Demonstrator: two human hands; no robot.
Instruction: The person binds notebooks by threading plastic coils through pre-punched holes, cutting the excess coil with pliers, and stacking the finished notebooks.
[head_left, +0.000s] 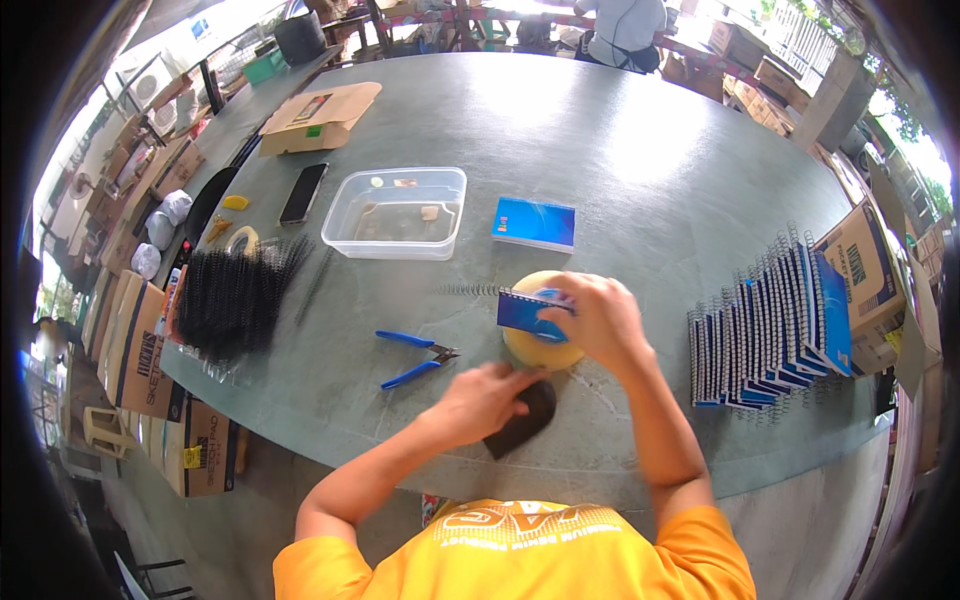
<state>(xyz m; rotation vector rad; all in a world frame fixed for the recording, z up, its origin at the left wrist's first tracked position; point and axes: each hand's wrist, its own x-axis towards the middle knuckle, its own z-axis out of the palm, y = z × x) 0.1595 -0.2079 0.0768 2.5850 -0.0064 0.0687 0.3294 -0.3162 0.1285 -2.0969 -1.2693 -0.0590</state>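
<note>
My right hand (600, 315) pinches a small blue spiral notebook (530, 314) by its right side. A metal coil (468, 290) runs along its top edge and sticks out to the left. Behind and below the notebook lies a wide yellowish tape roll (545, 352), partly covered by it. Closer to me, my left hand (480, 402) has its thumb and index finger at a dark flat object (525, 425), which is smeared by motion; its kind does not show. Left of that hand, blue-handled wire cutters (418, 360) rest on the table with their jaws toward the right.
Coil-bound notebooks (765, 335) stand in a row at right, beside a carton (865, 270). A clear plastic tub (395, 245) and a blue notebook stack (533, 224) sit beyond my hands. Black coils (235, 300), a phone (303, 193) and flattened cardboard (320, 118) lie left.
</note>
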